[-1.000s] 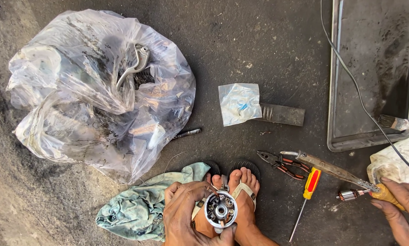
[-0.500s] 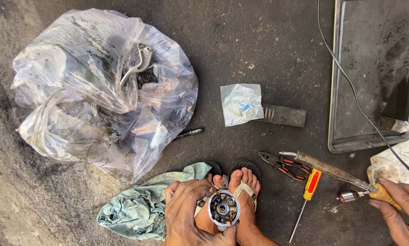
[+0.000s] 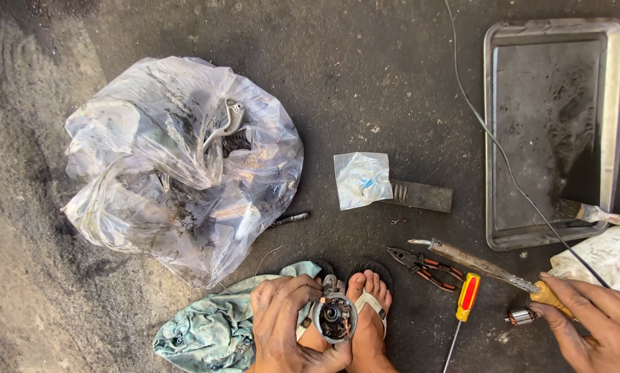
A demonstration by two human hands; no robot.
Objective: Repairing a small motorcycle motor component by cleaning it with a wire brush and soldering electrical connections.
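**On the ground: one hand on the housing, one on the tool handle**

Down at the bottom edge of my view, my left hand (image 3: 286,321) is curled around a round metal motor housing (image 3: 335,318), fingers wrapped over its left side and thumb under it. The housing sits upright against my bare feet in sandals (image 3: 366,307), its open face with dark inner parts turned up toward me. Just left of that hand lies a crumpled teal rag (image 3: 206,331).

My right hand (image 3: 589,318) comes in from the lower right corner, fingers closed on the yellow handle of a long metal tool (image 3: 476,262) whose shaft runs up and left across the floor. Beside the handle rests a small copper-wound armature (image 3: 520,316). Between the tool and my feet lie a pair of pliers (image 3: 420,264) and a red-and-yellow screwdriver (image 3: 464,304).

Farther off — a big clear plastic bag (image 3: 179,173) stuffed with greasy parts, a small plastic packet (image 3: 360,179) overlapping a dark flat metal piece (image 3: 420,196), and a metal tray (image 3: 614,103) with a paintbrush (image 3: 593,213) on its rim.
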